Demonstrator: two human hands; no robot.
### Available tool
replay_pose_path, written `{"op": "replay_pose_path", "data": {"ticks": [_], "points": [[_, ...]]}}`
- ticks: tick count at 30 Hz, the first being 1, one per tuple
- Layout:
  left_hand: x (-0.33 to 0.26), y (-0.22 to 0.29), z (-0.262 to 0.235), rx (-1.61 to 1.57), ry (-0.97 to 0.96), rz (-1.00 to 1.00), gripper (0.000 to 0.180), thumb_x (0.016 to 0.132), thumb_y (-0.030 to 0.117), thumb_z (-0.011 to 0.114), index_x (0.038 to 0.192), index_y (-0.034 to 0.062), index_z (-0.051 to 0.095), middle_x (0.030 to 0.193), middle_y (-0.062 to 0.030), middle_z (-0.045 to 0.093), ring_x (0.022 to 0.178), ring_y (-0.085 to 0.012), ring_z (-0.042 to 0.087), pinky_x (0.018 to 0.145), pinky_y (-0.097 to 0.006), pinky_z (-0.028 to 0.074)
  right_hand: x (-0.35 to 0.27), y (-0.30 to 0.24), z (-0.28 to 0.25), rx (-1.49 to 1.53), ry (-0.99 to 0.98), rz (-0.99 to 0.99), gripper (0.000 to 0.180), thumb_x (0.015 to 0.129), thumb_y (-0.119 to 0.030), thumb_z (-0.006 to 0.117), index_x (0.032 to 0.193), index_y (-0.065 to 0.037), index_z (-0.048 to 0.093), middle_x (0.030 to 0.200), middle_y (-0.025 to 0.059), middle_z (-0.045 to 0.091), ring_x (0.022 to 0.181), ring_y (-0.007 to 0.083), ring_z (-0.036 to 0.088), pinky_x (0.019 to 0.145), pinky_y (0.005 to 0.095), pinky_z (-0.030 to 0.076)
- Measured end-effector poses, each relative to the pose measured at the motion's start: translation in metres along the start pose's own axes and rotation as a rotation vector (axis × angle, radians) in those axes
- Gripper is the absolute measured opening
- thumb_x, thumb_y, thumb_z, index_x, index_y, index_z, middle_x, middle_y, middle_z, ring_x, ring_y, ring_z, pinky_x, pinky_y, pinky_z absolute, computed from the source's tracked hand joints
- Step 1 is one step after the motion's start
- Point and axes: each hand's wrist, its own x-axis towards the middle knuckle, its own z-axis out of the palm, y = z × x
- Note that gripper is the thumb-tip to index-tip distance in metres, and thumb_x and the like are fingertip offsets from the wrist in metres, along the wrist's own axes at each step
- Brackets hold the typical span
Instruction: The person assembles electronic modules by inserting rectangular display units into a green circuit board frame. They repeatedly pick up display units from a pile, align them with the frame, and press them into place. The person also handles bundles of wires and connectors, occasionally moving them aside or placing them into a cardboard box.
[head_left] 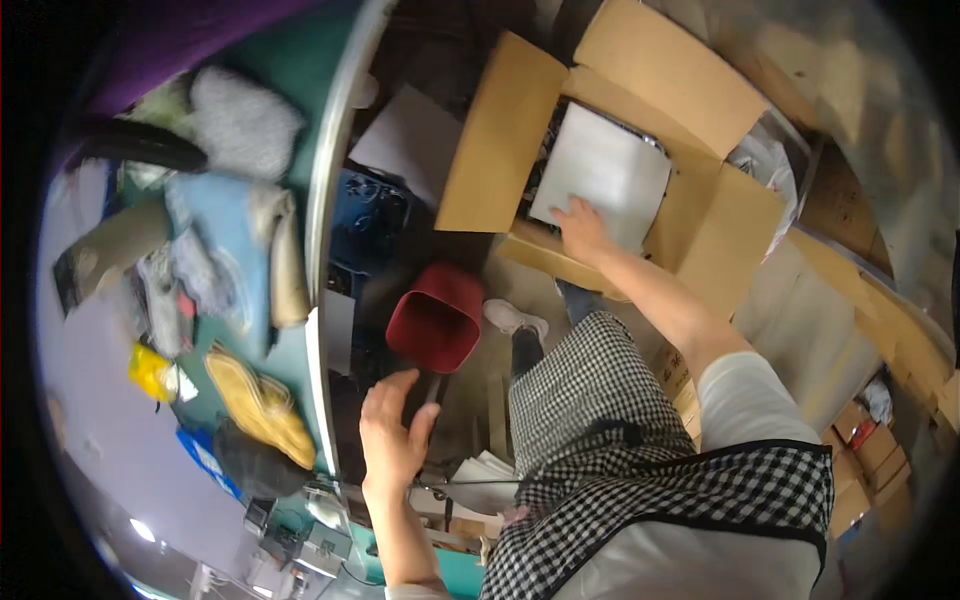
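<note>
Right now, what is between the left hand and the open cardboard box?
In the head view, a dark red bucket lies between the left hand and the cardboard box, where the right hand rests on a white sheet.

A flat white packet (603, 172) inside the open cardboard box (510, 130) is touched by the right hand (580, 228). The left hand (392, 430) is held open, nothing gripped, below the box beside a red bucket (437, 318).
</note>
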Motion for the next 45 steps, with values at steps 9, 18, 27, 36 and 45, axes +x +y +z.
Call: {"op": "replay_pose_path", "data": {"ticks": [9, 18, 27, 36, 45], "points": [[0.04, -0.037, 0.05, 0.121, -0.299, -0.108, 0.038, 0.071, 0.018, 0.063, 0.103, 0.0017, 0.052, 0.099, -0.0147, 0.056, 0.087, -0.0341, 0.052, 0.077, -0.04, 0.041, 0.142, 0.01, 0.095, -0.63, -0.285, -0.325, 0.034, 0.078, -0.016, 0.048, 0.112, -0.013, 0.055, 0.122, 0.0095, 0.043, 0.118, 0.0262, 0.033, 0.102, 0.0442, 0.016], [0.092, -0.014, 0.08, -0.028, -0.396, 0.024, 0.042, 0.069, 0.011, 0.065, 0.107, 0.001, 0.051, 0.101, -0.0181, 0.055, 0.092, -0.0359, 0.052, 0.08, -0.04, 0.042, 0.003, 0.128, -0.089, -0.145, 0.079, -0.309, 0.014, 0.059, -0.01, 0.063, 0.073, -0.008, 0.061, 0.088, 0.0081, 0.056, 0.091, 0.0236, 0.052, 0.081, 0.0366, 0.04], [0.152, 0.046, 0.112, -0.163, -0.321, 0.267, 0.094, 0.051, 0.034, 0.078, 0.126, -0.0005, 0.032, 0.132, -0.0214, 0.027, 0.126, -0.0374, 0.018, 0.1, -0.056, 0.011, -0.14, 0.091, -0.26, 1.135, 0.34, -0.349, 0.016, 0.061, -0.015, 0.068, 0.057, -0.003, 0.058, 0.056, 0.0055, 0.051, 0.052, 0.0181, 0.049, 0.046, 0.0254, 0.036], [0.115, 0.022, 0.039, -0.027, -0.407, 0.1, 0.052, 0.068, 0.021, 0.071, 0.111, 0.0037, 0.049, 0.105, -0.0111, 0.056, 0.098, -0.0231, 0.054, 0.09, -0.038, 0.035, -0.047, 0.01, -0.168, 1.398, -0.481, -0.372, 0.036, 0.062, -0.016, 0.073, 0.09, 0.001, 0.059, 0.073, 0.0055, 0.062, 0.062, 0.0171, 0.059, 0.058, 0.0293, 0.047], [0.042, -0.2, 0.085, 0.212, 0.672, -0.85, 0.04, 0.08, 0.023, 0.057, 0.105, -0.0077, 0.05, 0.097, -0.0239, 0.058, 0.085, -0.035, 0.058, 0.072, -0.037, 0.046, -0.05, -0.009, -0.062, 1.166, 0.149, 0.128, 0.031, 0.074, -0.01, 0.062, 0.103, -0.002, 0.054, 0.09, 0.0128, 0.055, 0.076, 0.0197, 0.058, 0.067, 0.0281, 0.046]]}}
